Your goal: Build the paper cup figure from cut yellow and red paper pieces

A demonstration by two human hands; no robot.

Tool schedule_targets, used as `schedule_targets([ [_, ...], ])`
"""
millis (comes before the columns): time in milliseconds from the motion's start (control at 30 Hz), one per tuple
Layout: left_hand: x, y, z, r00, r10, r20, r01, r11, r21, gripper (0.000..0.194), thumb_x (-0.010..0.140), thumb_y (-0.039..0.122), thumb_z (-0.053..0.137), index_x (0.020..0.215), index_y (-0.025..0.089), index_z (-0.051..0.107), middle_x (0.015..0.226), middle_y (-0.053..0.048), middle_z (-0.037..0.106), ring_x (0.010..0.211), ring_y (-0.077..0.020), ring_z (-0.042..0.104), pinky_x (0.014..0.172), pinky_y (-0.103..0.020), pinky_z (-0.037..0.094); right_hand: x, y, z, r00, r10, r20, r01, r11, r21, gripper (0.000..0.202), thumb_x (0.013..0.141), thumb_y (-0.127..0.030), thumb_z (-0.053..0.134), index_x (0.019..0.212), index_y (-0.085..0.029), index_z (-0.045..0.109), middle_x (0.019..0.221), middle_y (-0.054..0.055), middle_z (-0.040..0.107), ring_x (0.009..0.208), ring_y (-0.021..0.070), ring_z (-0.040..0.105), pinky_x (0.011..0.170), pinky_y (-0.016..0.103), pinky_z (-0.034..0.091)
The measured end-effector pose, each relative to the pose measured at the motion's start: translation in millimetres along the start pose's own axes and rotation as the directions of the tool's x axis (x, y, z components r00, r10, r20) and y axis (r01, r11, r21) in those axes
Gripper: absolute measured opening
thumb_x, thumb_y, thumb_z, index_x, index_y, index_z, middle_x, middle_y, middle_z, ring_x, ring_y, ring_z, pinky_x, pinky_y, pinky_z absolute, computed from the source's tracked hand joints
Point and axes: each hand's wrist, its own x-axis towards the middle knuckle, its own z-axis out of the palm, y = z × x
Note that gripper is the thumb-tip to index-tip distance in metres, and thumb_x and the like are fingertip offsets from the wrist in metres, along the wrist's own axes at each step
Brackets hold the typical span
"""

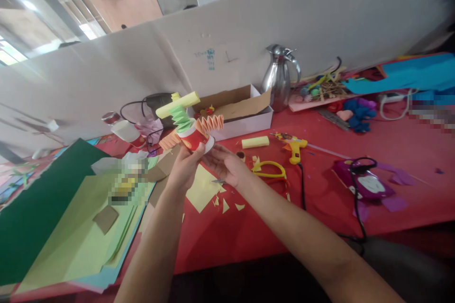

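Both my hands hold a red and white paper cup (194,138) above the table, tilted. A folded green paper spring (182,118) rises from it, topped by a rolled yellow paper tube (179,105). Orange pleated paper strips (212,123) stick out at both sides. My left hand (185,168) is closed around the cup's near side, thumb on the red wall. At the cup's right, my right hand (223,161) has its fingers against the white rim. Below them lie a yellow paper sheet (202,188) and scissors, partly hidden by my right hand.
On the red table (220,241) stand an open white box (245,123) and a steel jug (279,75). A yellow glue gun (295,148), a yellow paper roll (255,142) and a purple packet (366,182) lie right. Stacked coloured paper (71,227) covers the left.
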Motion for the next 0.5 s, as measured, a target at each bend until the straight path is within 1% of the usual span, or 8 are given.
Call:
schedule_targets([
  [167, 1, 0, -0.5, 0.999, -0.022, -0.035, 0.022, 1.0, 0.021, 0.041, 0.075, 0.041, 0.078, 0.107, 0.019, 0.068, 0.119, -0.009, 0.071, 0.113, -0.0247, 0.064, 0.099, -0.037, 0.048, 2, 2, -3, 1.0, -0.03, 0.01, 0.03, 0.998, -0.05, 0.02, 0.076, -0.006, 0.07, 0.092, -0.018, 0.064, 0.082, 0.002, 0.075, 0.091, 0.0196, 0.073, 0.098, 0.039, 0.054],
  [300, 1, -3, 0.7, 1.0, -0.027, -0.013, 0.027, 0.999, 0.034, 0.047, 0.071, 0.04, 0.08, 0.112, 0.019, 0.066, 0.12, -0.01, 0.07, 0.116, -0.0263, 0.062, 0.1, -0.04, 0.048, 3, 0, -2, 0.998, -0.06, -0.035, 0.058, 0.996, -0.072, 0.021, 0.074, -0.003, 0.067, 0.089, -0.017, 0.067, 0.081, 0.002, 0.074, 0.092, 0.0191, 0.072, 0.099, 0.038, 0.054],
  [400, 3, -13, 0.2, 1.0, -0.03, -0.006, 0.03, 0.998, 0.061, 0.053, 0.07, 0.037, 0.082, 0.116, 0.019, 0.064, 0.12, -0.01, 0.07, 0.116, -0.0271, 0.062, 0.101, -0.042, 0.047, 7, -7, -6, 0.99, -0.064, -0.122, 0.044, 0.985, -0.165, 0.021, 0.071, -0.001, 0.069, 0.084, -0.017, 0.068, 0.077, 0.001, 0.073, 0.087, 0.0182, 0.071, 0.095, 0.037, 0.056],
  [500, 10, -33, -2.8, 0.999, -0.042, -0.013, 0.043, 0.996, 0.076, 0.054, 0.068, 0.034, 0.083, 0.115, 0.016, 0.065, 0.119, -0.012, 0.071, 0.114, -0.0268, 0.063, 0.101, -0.041, 0.046, 15, -12, -15, 0.98, -0.066, -0.189, 0.022, 0.973, -0.228, 0.021, 0.068, 0.001, 0.069, 0.079, -0.016, 0.067, 0.074, 0.001, 0.072, 0.081, 0.0179, 0.071, 0.089, 0.037, 0.058],
])
